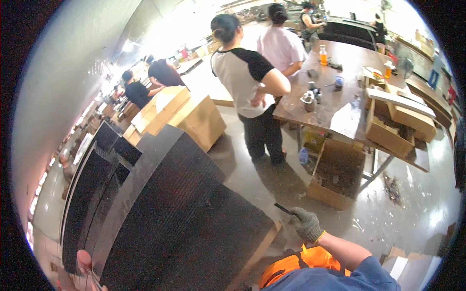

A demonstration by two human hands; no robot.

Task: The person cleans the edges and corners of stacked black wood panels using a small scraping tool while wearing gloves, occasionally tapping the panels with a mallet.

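Note:
My right hand [306, 224], in a grey knitted glove with a yellow cuff, is closed around one end of a thin dark strip-like tool [282, 208]. Its kind is not clear, and its free end points left. To the left rises a large stack of black boards [170, 189], with a lower black stack [233, 228] beside it on a pale wooden edge. My hand is just right of the lower stack's corner, apart from it. Orange cloth with dark straps [301, 264] lies against my body. My left hand is out of sight.
Ahead stands a person in a white-and-black shirt [242, 82], near a brown table [335, 92] holding bottles and small parts. An open cardboard box [337, 172] sits beneath it. Large cartons [194, 116] stand behind the black stack. Scraps [392, 189] litter the floor at right.

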